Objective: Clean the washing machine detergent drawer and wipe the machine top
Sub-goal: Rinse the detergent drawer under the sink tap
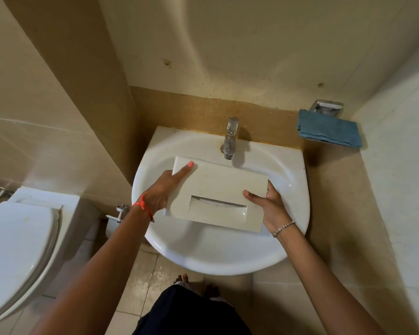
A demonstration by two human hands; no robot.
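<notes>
Both our arms reach forward, the left from seven o'clock, the right from five. Our left hand (163, 193) grips the drawer (218, 184) at nine, forefinger straight toward one; our right hand (273, 207) clasps it at three, thumb across.

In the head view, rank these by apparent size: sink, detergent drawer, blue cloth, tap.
1. sink, largest by far
2. detergent drawer, held over it, nearer the camera
3. blue cloth, farther back
4. tap, smallest
</notes>
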